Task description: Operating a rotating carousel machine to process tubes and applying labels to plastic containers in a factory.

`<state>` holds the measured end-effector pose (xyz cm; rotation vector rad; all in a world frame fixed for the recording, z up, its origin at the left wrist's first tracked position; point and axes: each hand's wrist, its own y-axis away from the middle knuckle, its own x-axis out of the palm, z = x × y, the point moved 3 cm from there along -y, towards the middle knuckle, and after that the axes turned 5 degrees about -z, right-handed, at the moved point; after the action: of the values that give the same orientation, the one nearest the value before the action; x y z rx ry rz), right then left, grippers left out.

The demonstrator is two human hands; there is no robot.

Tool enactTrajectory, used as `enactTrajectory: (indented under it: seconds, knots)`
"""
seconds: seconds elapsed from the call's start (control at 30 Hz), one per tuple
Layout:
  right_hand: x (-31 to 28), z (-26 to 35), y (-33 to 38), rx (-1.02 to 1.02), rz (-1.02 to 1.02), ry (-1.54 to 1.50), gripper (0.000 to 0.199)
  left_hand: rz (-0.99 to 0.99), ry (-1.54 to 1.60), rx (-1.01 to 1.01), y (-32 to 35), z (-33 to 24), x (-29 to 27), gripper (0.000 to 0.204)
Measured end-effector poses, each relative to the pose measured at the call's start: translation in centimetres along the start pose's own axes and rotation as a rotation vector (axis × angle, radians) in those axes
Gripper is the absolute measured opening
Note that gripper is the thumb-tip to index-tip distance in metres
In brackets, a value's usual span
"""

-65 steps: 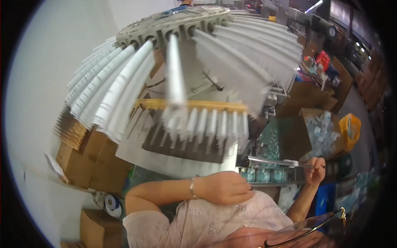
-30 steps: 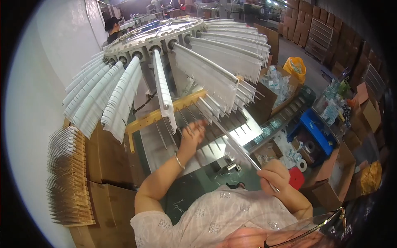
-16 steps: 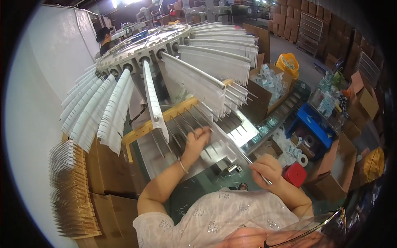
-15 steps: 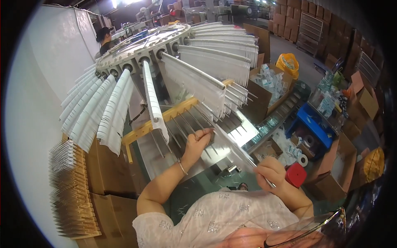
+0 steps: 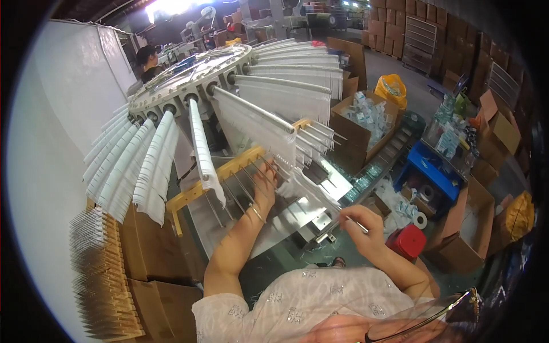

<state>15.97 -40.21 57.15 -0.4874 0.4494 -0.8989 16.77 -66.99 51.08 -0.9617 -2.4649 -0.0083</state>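
Observation:
My left hand (image 5: 265, 184) reaches forward with a bracelet on its wrist, fingers spread against thin metal rods (image 5: 240, 186) that stick out from a yellow wooden bar (image 5: 229, 171). My right hand (image 5: 366, 227) is lower and to the right, pinching a thin metal rod (image 5: 350, 219) from which a bunch of white strips (image 5: 311, 191) hangs. Above both hands is a round carousel (image 5: 189, 77) whose arms carry rows of white strips (image 5: 286, 94). A steel tray (image 5: 286, 214) lies under my hands.
Cardboard boxes (image 5: 154, 257) and a stack of wooden racks (image 5: 100, 274) stand at the left. At the right are a box of small packets (image 5: 366, 117), a blue crate (image 5: 432, 171), a red container (image 5: 407, 241) and tape rolls. Another person (image 5: 147, 60) stands behind the carousel.
My left hand rose from my chest to the rods and stays there. My right hand drew the rod with its strips down and to the right. The view tilted downward.

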Motion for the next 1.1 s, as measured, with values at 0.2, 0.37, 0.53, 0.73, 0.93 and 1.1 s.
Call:
enactTrajectory:
  seconds: [0.2,0.37,0.53,0.73,0.93,1.1]
  knots:
    - [-5.5,-3.8,4.3,0.259,-0.480,-0.587,0.017,0.248,-0.379,0.011,3.7,-1.1,0.6,0.031]
    - [-10.2,-4.7,5.2,0.257,-0.496,-0.616,0.017,0.468,-0.291,0.026,5.5,-2.0,3.4,0.038]
    - [-11.9,-4.2,6.7,0.388,-0.559,-0.658,0.021,0.590,-0.501,0.486,6.3,-3.2,5.0,0.023]
    - [-14.8,-4.2,6.1,0.184,-0.433,-0.005,0.012,0.584,-0.563,0.717,7.6,-5.6,6.9,0.016]
    - [-15.1,-7.2,-0.1,0.090,-0.307,0.262,0.007,0.367,-0.528,0.432,7.8,-4.7,4.2,0.020]
    - [-13.1,-10.0,-3.7,0.375,-0.296,-0.426,0.033,0.324,-0.517,0.332,7.2,-5.1,3.3,0.023]
